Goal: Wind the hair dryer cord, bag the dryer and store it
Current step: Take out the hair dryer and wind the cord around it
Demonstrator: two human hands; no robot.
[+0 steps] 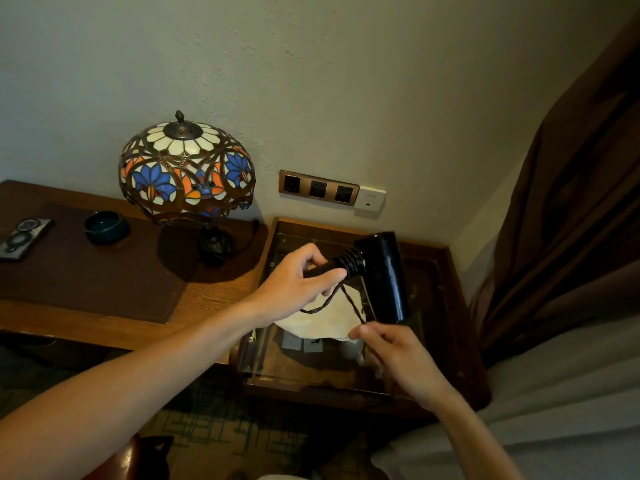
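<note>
My left hand [300,283] grips the handle of a black hair dryer [382,275], held in the air over a glass-topped side table [446,306]. Several turns of dark cord are wound around the handle near the barrel. A loose stretch of the cord [349,301] runs from the handle down to my right hand [394,355], which pinches it between thumb and fingers. Under the dryer, on the glass, lies a cream cloth bag [318,322], partly hidden by my left hand.
A stained-glass lamp [187,168] stands on the wooden desk [104,296] to the left, with a dark bowl [106,226] and a small tray [24,237]. Wall sockets [318,188] sit above the side table. Brown curtains [571,220] hang at right.
</note>
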